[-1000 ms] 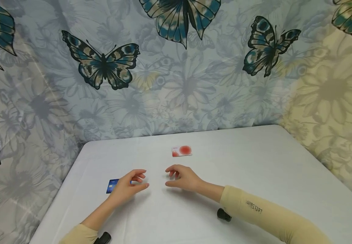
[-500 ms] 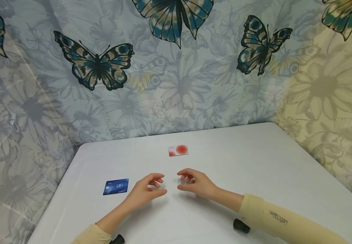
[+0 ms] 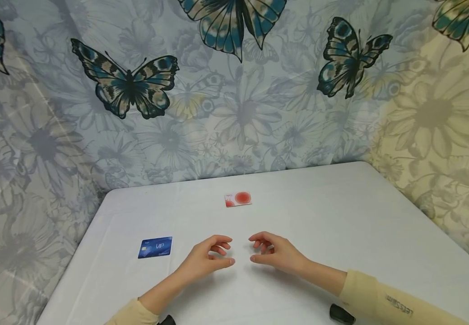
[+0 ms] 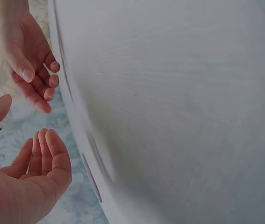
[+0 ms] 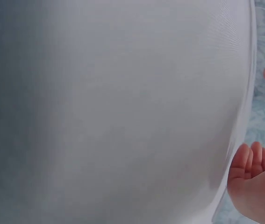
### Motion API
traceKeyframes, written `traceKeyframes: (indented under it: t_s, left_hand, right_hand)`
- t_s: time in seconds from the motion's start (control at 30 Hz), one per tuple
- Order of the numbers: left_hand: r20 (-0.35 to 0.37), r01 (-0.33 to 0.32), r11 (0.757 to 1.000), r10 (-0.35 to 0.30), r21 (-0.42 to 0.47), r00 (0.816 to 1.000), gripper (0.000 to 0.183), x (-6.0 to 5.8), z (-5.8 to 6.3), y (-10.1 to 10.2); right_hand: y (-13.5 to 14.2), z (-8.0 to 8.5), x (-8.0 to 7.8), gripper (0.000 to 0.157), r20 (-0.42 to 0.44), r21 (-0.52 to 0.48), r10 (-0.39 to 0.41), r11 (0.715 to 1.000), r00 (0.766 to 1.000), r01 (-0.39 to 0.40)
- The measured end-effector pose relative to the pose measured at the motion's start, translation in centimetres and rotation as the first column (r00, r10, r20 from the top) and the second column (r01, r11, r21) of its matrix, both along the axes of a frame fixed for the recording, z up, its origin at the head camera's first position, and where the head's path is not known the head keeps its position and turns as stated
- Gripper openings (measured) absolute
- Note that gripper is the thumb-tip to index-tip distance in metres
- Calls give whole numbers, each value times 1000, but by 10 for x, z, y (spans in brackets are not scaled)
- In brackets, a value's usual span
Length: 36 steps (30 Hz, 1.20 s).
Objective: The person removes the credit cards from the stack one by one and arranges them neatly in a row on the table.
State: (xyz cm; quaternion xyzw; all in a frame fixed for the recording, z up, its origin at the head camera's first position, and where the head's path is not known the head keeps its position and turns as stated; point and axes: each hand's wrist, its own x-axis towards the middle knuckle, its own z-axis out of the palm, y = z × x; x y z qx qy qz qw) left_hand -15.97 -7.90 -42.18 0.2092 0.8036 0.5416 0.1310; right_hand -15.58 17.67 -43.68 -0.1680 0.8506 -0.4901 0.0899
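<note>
A blue card (image 3: 155, 248) marked VIP lies flat on the white table (image 3: 319, 216), left of my left hand (image 3: 206, 258). Farther back, near the middle, lies a red and white card (image 3: 238, 199). My left hand hovers over the table with fingers loosely bent and holds nothing. Facing it across a small gap is my right hand (image 3: 279, 253), also holding nothing, its thumb apart from its fingers. In the left wrist view both the left hand (image 4: 34, 177) and the right hand (image 4: 27, 60) show bare palms. The right wrist view catches the right hand (image 5: 254, 182) at its edge.
Behind the table hangs a cloth backdrop (image 3: 250, 122) printed with butterflies and flowers. A black wrist-worn piece (image 3: 341, 314) shows below the right sleeve (image 3: 397, 298), and another (image 3: 167, 320) below the left sleeve (image 3: 134, 313).
Both hands have moved right and a little toward the front edge. The left hand has come off from over the blue card, which now shows fully. The cards lie where they were.
</note>
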Motion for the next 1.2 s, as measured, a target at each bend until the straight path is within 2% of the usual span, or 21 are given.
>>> traceKeyframes:
  t_s: [0.23,0.47,0.8,0.97,1.2]
  left_hand:
    - [12,7,1000,-7,-22,1000,49,-2,-1,3]
    - [-9,2,998,-3,-69,1000,51,-15,-4,13]
    - [-24,-51,994,49,-101,999,51,-50,-7,21]
    - [-19,-92,987,90,-128,996,50,-67,-8,25]
    - [-40,-151,982,147,-115,988,51,-94,-8,33]
  right_hand:
    - [8,0,-3,44,-16,14,6,1000,1000,-6]
    - [14,4,-17,44,-30,41,-9,999,1000,11]
    - [19,7,-49,45,-58,87,-28,996,998,33]
    - [21,8,-68,46,-38,124,-59,990,998,64]
    - [18,7,-98,47,-26,172,-102,980,994,105]
